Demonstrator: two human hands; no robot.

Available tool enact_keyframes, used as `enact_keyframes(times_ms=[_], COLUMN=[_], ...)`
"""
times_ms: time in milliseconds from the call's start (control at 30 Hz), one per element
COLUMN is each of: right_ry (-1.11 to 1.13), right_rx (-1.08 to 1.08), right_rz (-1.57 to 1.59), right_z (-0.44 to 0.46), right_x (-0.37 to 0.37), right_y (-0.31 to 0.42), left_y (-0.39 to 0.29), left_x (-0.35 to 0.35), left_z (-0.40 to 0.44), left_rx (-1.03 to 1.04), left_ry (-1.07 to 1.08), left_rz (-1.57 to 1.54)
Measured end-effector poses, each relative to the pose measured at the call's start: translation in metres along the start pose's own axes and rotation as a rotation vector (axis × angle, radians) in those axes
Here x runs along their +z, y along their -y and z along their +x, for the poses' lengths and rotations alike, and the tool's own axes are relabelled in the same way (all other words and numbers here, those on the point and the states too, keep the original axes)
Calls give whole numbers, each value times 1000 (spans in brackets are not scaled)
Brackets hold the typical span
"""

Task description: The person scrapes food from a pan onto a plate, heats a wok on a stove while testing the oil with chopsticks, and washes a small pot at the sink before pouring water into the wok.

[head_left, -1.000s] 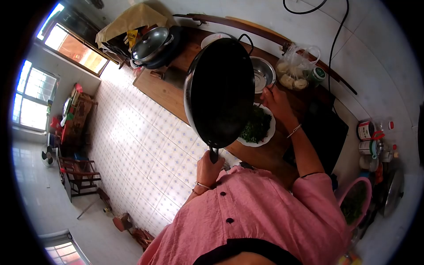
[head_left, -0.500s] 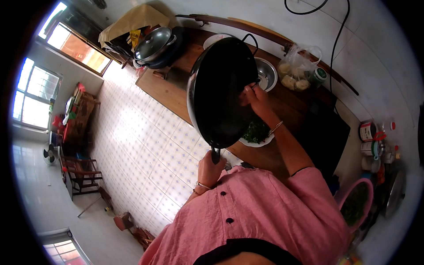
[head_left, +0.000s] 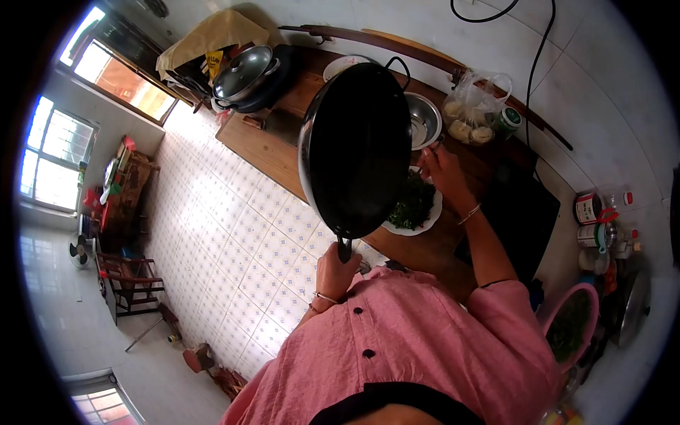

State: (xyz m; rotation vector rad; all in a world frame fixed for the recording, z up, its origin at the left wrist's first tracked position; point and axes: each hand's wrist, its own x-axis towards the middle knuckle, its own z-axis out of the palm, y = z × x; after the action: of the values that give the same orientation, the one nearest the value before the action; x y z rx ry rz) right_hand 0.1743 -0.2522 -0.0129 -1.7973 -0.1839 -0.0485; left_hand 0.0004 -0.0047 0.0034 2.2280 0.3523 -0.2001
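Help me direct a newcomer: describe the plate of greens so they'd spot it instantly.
Find the wooden counter and the black wok tilted in the left hand. The plate sits on the counter, right of the wok's lower edge in the picture. Unlike the metal bowl farther back, it is white, heaped with dark greens.

a kitchen; wok, lidded pot, greens

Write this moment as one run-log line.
left grip: closed on wok handle | right grip: near plate of greens, contents unclear | wok: steeply tilted
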Motion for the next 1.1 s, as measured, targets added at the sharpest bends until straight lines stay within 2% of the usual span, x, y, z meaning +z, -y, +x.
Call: enact_keyframes(times_ms=[133,200,433,533,600,733,800,933,1033,1100], right_ry=[14,-34,-109,-71,66,170,85,73,88,167], right_rx=[-13,-145,-323,-339,-135,-240,-322,-351,-483,-488], right_rz=[-45,13,70,-61,-158,-321,-95,70,-284,-309], right_z=[8,20,70,70,64,72,74,72,72,69], right_x=[-4,2,42,49,48,43,48,66,83,81], right_y=[10,16,20,20,21,32,62,75,48,39], left_y=[1,0,1,4,3,-4,-5,-7,-5,-3], left_x=[0,-1,-1,-1,-3,-5,-4,-5,-4,-4], left_z=[1,1,0,2,2,2,2,3,2,2], left_rx=[-2,-9,-6,-15,-20,-21,-27,-34,-27,5], left_ry=[-15,-15,-35,-37,-36,-6,-4,10,9,-19], left_rz=[1,2,-2,-4,-17,-41,-46,-43,-42,-31])
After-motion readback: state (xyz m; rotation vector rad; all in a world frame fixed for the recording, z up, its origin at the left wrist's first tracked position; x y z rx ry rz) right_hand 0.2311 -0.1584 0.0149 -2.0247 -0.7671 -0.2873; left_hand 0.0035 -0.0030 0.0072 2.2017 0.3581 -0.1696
